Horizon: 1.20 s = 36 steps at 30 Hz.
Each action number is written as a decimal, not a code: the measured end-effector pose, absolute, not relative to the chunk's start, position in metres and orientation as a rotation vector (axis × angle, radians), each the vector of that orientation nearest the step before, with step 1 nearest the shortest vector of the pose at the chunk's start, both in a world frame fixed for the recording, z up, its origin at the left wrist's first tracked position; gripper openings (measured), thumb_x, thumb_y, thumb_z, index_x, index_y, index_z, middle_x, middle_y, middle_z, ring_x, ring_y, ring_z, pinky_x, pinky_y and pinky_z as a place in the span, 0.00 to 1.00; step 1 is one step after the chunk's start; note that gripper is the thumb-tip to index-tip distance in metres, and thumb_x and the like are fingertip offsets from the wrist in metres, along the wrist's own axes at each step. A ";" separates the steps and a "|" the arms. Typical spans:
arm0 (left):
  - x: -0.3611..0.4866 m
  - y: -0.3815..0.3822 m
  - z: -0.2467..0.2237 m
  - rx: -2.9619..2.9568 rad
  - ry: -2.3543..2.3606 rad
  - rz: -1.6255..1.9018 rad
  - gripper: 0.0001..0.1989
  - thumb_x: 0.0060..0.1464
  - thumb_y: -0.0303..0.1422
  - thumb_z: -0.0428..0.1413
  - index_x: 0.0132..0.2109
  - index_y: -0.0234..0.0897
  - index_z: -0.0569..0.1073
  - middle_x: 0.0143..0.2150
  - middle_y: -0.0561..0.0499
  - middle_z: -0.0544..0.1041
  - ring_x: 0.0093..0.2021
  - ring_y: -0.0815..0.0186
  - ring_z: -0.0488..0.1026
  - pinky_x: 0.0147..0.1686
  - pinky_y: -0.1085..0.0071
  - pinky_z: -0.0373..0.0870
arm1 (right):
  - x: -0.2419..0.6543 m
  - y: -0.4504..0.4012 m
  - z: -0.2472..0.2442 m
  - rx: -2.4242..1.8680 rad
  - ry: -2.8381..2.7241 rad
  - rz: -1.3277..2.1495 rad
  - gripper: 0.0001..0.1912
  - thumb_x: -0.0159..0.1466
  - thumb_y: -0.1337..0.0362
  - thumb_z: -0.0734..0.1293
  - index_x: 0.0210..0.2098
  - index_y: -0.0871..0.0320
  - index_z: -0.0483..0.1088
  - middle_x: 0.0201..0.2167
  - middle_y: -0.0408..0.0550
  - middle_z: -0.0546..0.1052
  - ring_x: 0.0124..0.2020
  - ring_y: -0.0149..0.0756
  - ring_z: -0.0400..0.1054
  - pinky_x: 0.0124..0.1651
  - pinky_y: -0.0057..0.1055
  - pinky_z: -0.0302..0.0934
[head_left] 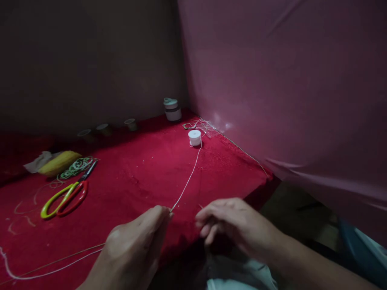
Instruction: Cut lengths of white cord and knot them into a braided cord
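My left hand (136,241) is closed near the table's front edge, pinching a thin pale cord (190,176). From the pinch the cord runs up and away to a small white spool (194,137). More cord trails out to the left of the hand, a white strand (60,267) and a brownish one (72,255). To the right, apart from the left hand, my right hand (232,221) is held with curled fingers close together; a tiny tip shows at its fingertips, too small to make out.
Scissors (81,198) with yellow and red handles lie left on the red cloth (121,173), beside tangled green cord (77,167) and a yellow object (60,162). Behind stand small cups (131,124) and a lidded jar (172,110). Pink sheeting (287,80) hangs at right.
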State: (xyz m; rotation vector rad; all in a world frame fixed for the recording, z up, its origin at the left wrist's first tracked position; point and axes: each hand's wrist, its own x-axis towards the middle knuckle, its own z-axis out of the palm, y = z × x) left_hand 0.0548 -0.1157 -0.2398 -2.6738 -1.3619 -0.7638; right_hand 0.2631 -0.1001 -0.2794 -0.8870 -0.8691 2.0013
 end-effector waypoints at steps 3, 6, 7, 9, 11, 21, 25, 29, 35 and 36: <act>0.062 -0.115 -0.238 -2.731 -1.293 -0.789 0.08 0.57 0.25 0.42 0.31 0.39 0.61 0.20 0.58 0.68 0.16 0.76 0.65 0.18 0.81 0.61 | 0.232 -0.108 -0.269 -0.631 -0.684 2.168 0.11 0.58 0.63 0.64 0.32 0.65 0.74 0.34 0.54 0.74 0.34 0.32 0.67 0.43 0.33 0.59; 0.066 -0.116 -0.239 -2.752 -1.286 -0.771 0.09 0.56 0.24 0.41 0.33 0.37 0.63 0.22 0.56 0.71 0.18 0.75 0.69 0.20 0.81 0.63 | 0.212 -0.095 -0.260 -0.644 -0.532 2.079 0.08 0.58 0.68 0.63 0.31 0.65 0.73 0.33 0.52 0.74 0.34 0.30 0.67 0.44 0.31 0.58; 0.066 -0.116 -0.240 -2.753 -1.301 -0.748 0.09 0.56 0.23 0.41 0.33 0.37 0.63 0.22 0.56 0.71 0.18 0.74 0.68 0.19 0.81 0.63 | 0.210 -0.088 -0.258 -0.670 -0.499 2.050 0.08 0.58 0.69 0.62 0.30 0.65 0.73 0.32 0.52 0.74 0.33 0.30 0.68 0.44 0.31 0.59; 0.065 -0.116 -0.242 -2.749 -1.342 -0.690 0.10 0.55 0.22 0.41 0.30 0.37 0.63 0.20 0.57 0.68 0.16 0.74 0.65 0.18 0.79 0.60 | 0.209 -0.074 -0.255 -0.706 -0.430 2.005 0.08 0.59 0.71 0.61 0.28 0.65 0.72 0.30 0.51 0.75 0.31 0.31 0.69 0.42 0.32 0.60; 0.062 -0.115 -0.246 -2.743 -1.374 -0.640 0.11 0.54 0.22 0.41 0.29 0.37 0.63 0.19 0.57 0.66 0.15 0.74 0.63 0.17 0.78 0.59 | 0.211 -0.061 -0.255 -0.715 -0.352 1.982 0.10 0.60 0.72 0.59 0.27 0.65 0.70 0.27 0.51 0.75 0.30 0.33 0.70 0.41 0.34 0.61; 0.062 -0.111 -0.260 -2.813 -1.481 -0.506 0.11 0.53 0.20 0.42 0.26 0.38 0.60 0.18 0.59 0.63 0.15 0.74 0.61 0.17 0.78 0.55 | 0.230 -0.002 -0.267 -0.784 -0.227 1.819 0.10 0.61 0.74 0.58 0.27 0.65 0.70 0.16 0.44 0.67 0.20 0.27 0.63 0.31 0.32 0.63; 0.064 -0.112 -0.266 -2.867 -1.553 -0.367 0.13 0.52 0.19 0.40 0.28 0.38 0.62 0.20 0.56 0.66 0.17 0.73 0.64 0.18 0.77 0.57 | 0.237 0.015 -0.272 -0.827 -0.201 1.793 0.10 0.61 0.74 0.58 0.27 0.65 0.69 0.17 0.44 0.66 0.20 0.26 0.61 0.30 0.30 0.63; 0.064 -0.113 -0.271 -2.913 -1.628 -0.183 0.14 0.50 0.18 0.39 0.29 0.37 0.63 0.21 0.55 0.68 0.19 0.71 0.66 0.20 0.76 0.58 | 0.241 0.025 -0.275 -0.807 -0.180 1.827 0.09 0.60 0.76 0.58 0.27 0.65 0.68 0.17 0.43 0.65 0.20 0.25 0.60 0.28 0.26 0.62; 0.067 -0.114 -0.273 -2.903 -1.673 -0.068 0.15 0.49 0.16 0.39 0.30 0.37 0.65 0.23 0.53 0.70 0.20 0.71 0.66 0.22 0.77 0.60 | 0.244 0.034 -0.277 -0.796 -0.163 1.884 0.09 0.58 0.79 0.58 0.26 0.66 0.66 0.18 0.42 0.62 0.18 0.22 0.55 0.21 0.20 0.55; 0.068 -0.114 -0.273 -2.891 -1.678 -0.061 0.15 0.48 0.16 0.39 0.30 0.37 0.65 0.24 0.53 0.70 0.20 0.71 0.66 0.22 0.77 0.60 | 0.244 0.035 -0.278 -0.794 -0.164 1.892 0.09 0.58 0.79 0.58 0.26 0.66 0.66 0.18 0.42 0.62 0.18 0.21 0.54 0.20 0.20 0.54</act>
